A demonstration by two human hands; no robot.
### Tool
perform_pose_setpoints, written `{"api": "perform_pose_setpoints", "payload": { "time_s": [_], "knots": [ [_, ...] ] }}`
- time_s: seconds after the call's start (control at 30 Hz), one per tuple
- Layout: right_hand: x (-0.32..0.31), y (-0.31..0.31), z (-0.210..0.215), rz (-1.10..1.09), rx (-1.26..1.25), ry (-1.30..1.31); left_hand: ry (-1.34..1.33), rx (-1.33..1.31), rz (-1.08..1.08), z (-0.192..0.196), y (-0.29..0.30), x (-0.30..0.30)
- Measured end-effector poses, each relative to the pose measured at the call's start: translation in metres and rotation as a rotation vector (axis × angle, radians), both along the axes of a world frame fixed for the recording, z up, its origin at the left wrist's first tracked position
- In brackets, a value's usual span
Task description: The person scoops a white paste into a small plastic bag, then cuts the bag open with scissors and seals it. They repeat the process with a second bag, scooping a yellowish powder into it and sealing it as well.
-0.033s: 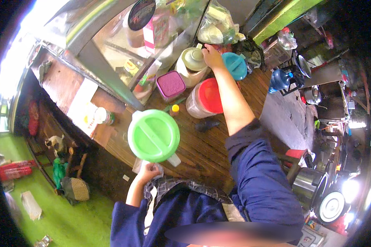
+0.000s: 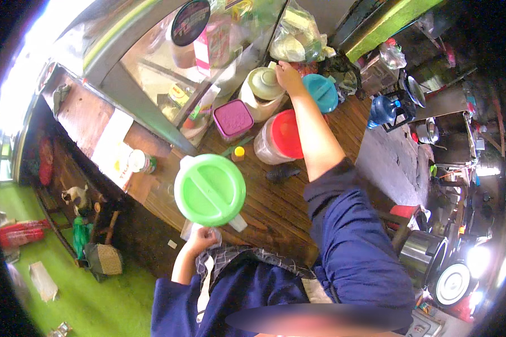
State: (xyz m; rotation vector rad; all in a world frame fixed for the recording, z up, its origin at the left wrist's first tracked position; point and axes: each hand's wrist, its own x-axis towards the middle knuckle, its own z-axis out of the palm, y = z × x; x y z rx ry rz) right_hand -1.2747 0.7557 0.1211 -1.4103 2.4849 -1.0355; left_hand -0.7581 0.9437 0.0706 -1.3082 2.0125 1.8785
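Note:
My right arm reaches across the wooden table, and my right hand (image 2: 288, 77) is closed at the far edge of a cream lidded pitcher (image 2: 265, 84), by its pale tab. Close to my body, my left hand (image 2: 203, 238) has its fingers curled in front of a pitcher with a green lid (image 2: 209, 189). Clear plastic shows around those fingers, but what they hold is hidden. Under my right forearm stands a clear jar with a red lid (image 2: 287, 133). A purple-lidded square tub (image 2: 233, 119) and a small yellow-capped bottle (image 2: 239, 152) sit between the two pitchers.
A turquoise-lidded container (image 2: 320, 92) stands right of my right wrist. Behind it sits a filled plastic bag (image 2: 295, 36). A glass-sided case (image 2: 152, 106) borders the table's far left, with a can (image 2: 143, 160) nearby. A dark object (image 2: 283, 172) lies by the red-lidded jar.
My right hand and forearm have shifted very slightly at the cream pitcher. My left hand is a touch lower. The containers stand where they were.

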Motion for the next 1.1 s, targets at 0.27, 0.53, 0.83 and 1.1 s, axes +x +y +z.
{"api": "perform_pose_setpoints", "payload": {
  "time_s": [0.27,0.53,0.83,1.1],
  "knots": [
    [0.038,0.039,0.02,-0.014,-0.389,-0.113,-0.094,0.125,0.063,0.148,-0.063,0.033],
    [0.049,0.207,-0.002,-0.499,-0.098,-0.525,-0.133,0.054,0.066,0.178,-0.086,0.014],
    [0.024,0.25,-0.001,-0.462,0.001,-0.337,-0.05,-0.073,0.082,0.187,-0.037,0.048],
    [0.035,0.384,-0.102,-0.79,-0.143,-0.979,-0.054,0.013,0.224,0.136,0.013,0.079]
  ]
}}
